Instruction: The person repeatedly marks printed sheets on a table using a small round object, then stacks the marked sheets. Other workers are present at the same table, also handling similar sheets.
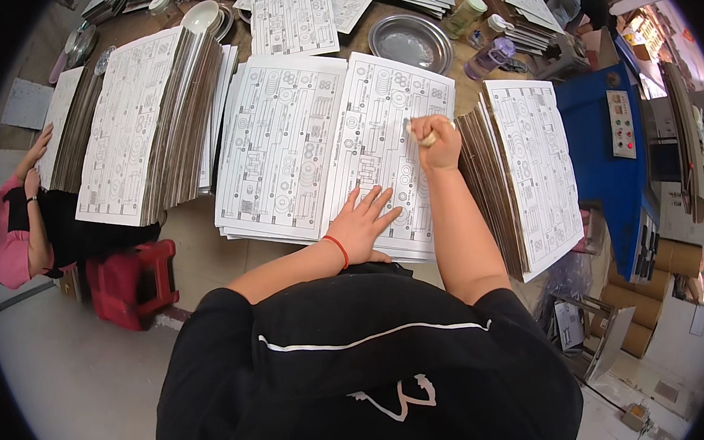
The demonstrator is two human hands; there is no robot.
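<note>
Two printed sheets with line drawings lie side by side in front of me, a left sheet point(267, 144) and a right sheet point(396, 101), each on top of other sheets. My left hand point(362, 223), with a red band at the wrist, lies flat with spread fingers on the lower left part of the right sheet. Closed in a fist, my right hand point(439, 143) is over the right sheet's right side. It grips a small pale yellowish object point(427, 138). Its kind cannot be made out, as the fingers cover most of it.
Tall stacks of printed boards stand to the left point(134, 129) and right point(537, 180). Beyond are a metal basin point(410, 43) and several bottles point(489, 58). A person in pink point(14, 230) works at the far left near a red stool point(134, 283). A blue machine point(603, 150) stands right.
</note>
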